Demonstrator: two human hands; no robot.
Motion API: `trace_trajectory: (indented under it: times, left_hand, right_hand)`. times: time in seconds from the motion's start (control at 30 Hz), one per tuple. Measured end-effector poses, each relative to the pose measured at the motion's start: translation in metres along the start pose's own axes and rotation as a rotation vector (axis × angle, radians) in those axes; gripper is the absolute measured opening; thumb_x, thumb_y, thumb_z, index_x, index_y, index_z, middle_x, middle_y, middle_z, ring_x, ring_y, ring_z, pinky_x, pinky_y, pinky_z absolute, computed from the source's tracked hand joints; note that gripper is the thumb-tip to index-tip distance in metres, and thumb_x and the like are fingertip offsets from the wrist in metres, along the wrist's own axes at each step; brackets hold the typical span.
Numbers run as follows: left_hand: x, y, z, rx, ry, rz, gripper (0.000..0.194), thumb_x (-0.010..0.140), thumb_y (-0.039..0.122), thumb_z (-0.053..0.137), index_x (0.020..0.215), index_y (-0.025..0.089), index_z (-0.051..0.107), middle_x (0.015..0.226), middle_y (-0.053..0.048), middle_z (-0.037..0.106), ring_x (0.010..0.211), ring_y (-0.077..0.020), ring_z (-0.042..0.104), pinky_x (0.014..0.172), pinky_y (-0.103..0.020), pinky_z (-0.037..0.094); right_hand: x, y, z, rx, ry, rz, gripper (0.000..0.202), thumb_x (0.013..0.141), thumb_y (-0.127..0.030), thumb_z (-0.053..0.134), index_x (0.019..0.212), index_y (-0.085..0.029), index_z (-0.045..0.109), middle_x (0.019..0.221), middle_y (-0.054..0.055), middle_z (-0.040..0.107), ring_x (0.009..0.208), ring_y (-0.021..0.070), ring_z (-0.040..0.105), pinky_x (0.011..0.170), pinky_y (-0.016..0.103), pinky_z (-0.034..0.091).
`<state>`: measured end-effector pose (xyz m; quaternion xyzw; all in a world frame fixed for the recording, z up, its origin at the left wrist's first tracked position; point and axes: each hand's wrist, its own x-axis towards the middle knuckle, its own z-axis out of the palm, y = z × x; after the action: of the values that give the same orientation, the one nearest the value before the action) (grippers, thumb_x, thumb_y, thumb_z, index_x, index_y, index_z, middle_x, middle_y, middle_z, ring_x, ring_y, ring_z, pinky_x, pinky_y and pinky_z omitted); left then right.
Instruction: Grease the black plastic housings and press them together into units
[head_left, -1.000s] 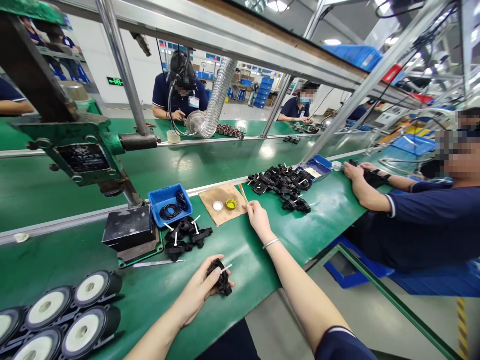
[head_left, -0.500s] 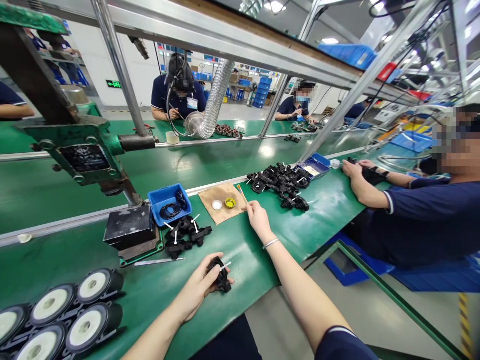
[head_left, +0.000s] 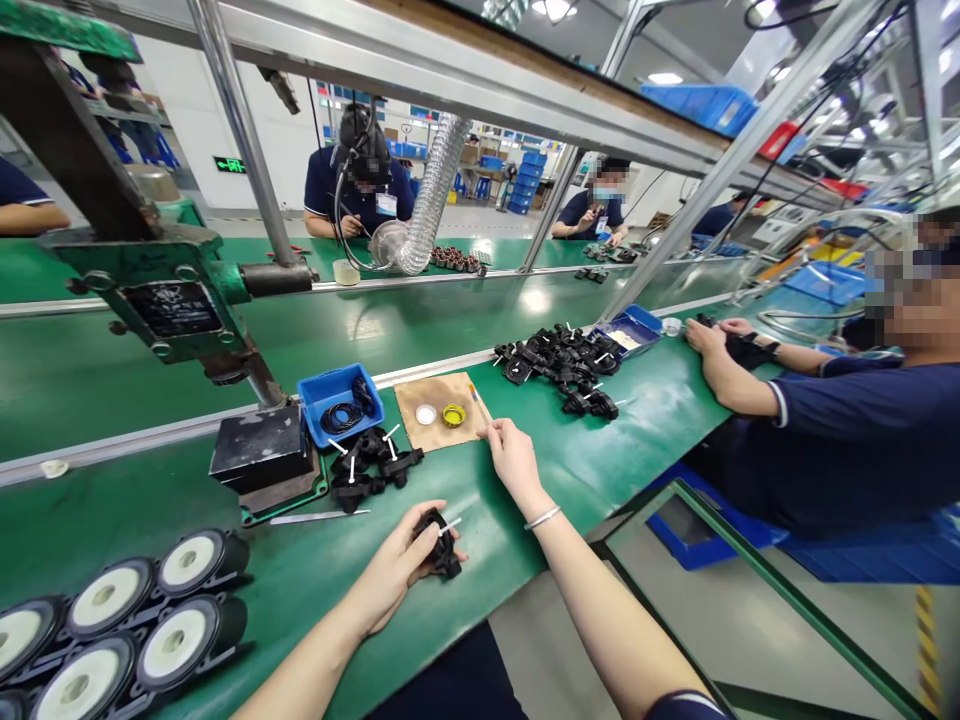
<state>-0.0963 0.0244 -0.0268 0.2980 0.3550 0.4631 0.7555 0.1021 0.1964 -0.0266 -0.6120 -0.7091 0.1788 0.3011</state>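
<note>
My left hand (head_left: 409,555) is closed around a black plastic part (head_left: 442,550) with a white pin sticking out, close to the bench's front edge. In my right hand (head_left: 514,460) is a thin brush (head_left: 478,405), pinched by its handle. Its orange-brown bristle end points away from me over the right side of a brown cardboard sheet (head_left: 412,432). On that sheet are a small yellow-rimmed pot (head_left: 454,415) and a white round lid or dish (head_left: 426,414). Several similar black parts (head_left: 367,468) with white pins lie left of the sheet.
A blue bin (head_left: 341,405) holds black rings beside a green press (head_left: 172,300). Tweezers (head_left: 319,518) lie before it. Round black-and-white parts (head_left: 180,640) sit at front left. A heap of black parts (head_left: 555,365) lies right, near a co-worker's hands (head_left: 709,335).
The cardboard sheet with the pot and lid has shifted slightly left and towards me. My right hand and the brush have come a little nearer to me. My left hand keeps its hold.
</note>
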Motion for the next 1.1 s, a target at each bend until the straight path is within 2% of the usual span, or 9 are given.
trace_trajectory:
  times: [0.17, 0.37, 0.5, 0.67, 0.8, 0.97, 1.1]
  left_hand:
    - [0.000, 0.000, 0.001, -0.006, 0.008, -0.006, 0.053, 0.089, 0.052, 0.064, 0.130, 0.022, 0.050, 0.114, -0.011, 0.064, 0.102, -0.0267, 0.070, 0.096, -0.043, 0.051]
    - [0.000, 0.001, 0.000, -0.013, 0.009, -0.004, 0.054, 0.088, 0.053, 0.064, 0.130, 0.022, 0.050, 0.114, -0.011, 0.064, 0.101, -0.0268, 0.069, 0.095, -0.044, 0.050]
    - [0.000, 0.002, 0.001, -0.012, 0.008, -0.008, 0.053, 0.089, 0.052, 0.064, 0.130, 0.022, 0.049, 0.115, -0.012, 0.064, 0.102, -0.0269, 0.069, 0.094, -0.043, 0.050]
    - [0.000, 0.004, 0.002, -0.024, 0.007, -0.012, 0.054, 0.088, 0.052, 0.064, 0.130, 0.021, 0.049, 0.115, -0.012, 0.064, 0.102, -0.0274, 0.069, 0.095, -0.043, 0.049]
    - [-0.002, 0.007, 0.000, -0.090, -0.007, -0.015, 0.055, 0.088, 0.049, 0.066, 0.133, 0.022, 0.050, 0.120, -0.013, 0.062, 0.103, -0.0293, 0.069, 0.093, -0.043, 0.049]
    - [-0.005, 0.009, 0.000, -0.164, -0.007, 0.005, 0.059, 0.086, 0.045, 0.069, 0.137, 0.022, 0.050, 0.111, -0.011, 0.063, 0.103, -0.0298, 0.069, 0.096, -0.044, 0.048]
    - [-0.004, 0.007, 0.001, -0.093, 0.004, -0.003, 0.061, 0.089, 0.053, 0.063, 0.139, 0.022, 0.048, 0.105, -0.011, 0.062, 0.086, -0.0257, 0.070, 0.080, -0.042, 0.052]
  right_hand:
    - [-0.001, -0.005, 0.003, 0.075, 0.013, -0.028, 0.017, 0.098, -0.028, 0.041, 0.094, -0.019, 0.055, 0.102, 0.010, 0.074, 0.100, 0.0223, 0.068, 0.097, 0.036, 0.045]
    - [0.006, -0.015, 0.018, 0.229, -0.083, -0.023, 0.018, 0.099, -0.035, 0.040, 0.090, -0.023, 0.050, 0.095, 0.005, 0.076, 0.098, 0.0190, 0.071, 0.090, 0.031, 0.051]
    - [0.013, -0.021, 0.025, 0.286, -0.082, -0.006, 0.018, 0.099, -0.035, 0.039, 0.091, -0.023, 0.049, 0.099, 0.004, 0.076, 0.103, 0.0185, 0.070, 0.094, 0.032, 0.049]
    - [0.023, -0.025, 0.028, 0.349, -0.073, 0.007, 0.017, 0.098, -0.035, 0.043, 0.090, -0.022, 0.051, 0.097, 0.004, 0.076, 0.097, 0.0190, 0.071, 0.091, 0.032, 0.050]
    - [0.022, -0.034, 0.015, 0.425, -0.012, -0.007, 0.018, 0.097, -0.037, 0.045, 0.096, -0.020, 0.052, 0.095, 0.006, 0.075, 0.091, 0.0182, 0.070, 0.084, 0.030, 0.052]
    - [0.002, -0.045, -0.021, 0.574, 0.027, -0.067, 0.029, 0.095, -0.043, 0.050, 0.112, -0.020, 0.054, 0.080, 0.002, 0.069, 0.069, 0.0128, 0.066, 0.071, 0.026, 0.055]
    - [-0.006, -0.050, -0.042, 0.638, -0.005, -0.114, 0.030, 0.091, -0.045, 0.059, 0.105, -0.018, 0.061, 0.085, 0.004, 0.070, 0.073, 0.0127, 0.067, 0.074, 0.027, 0.057]
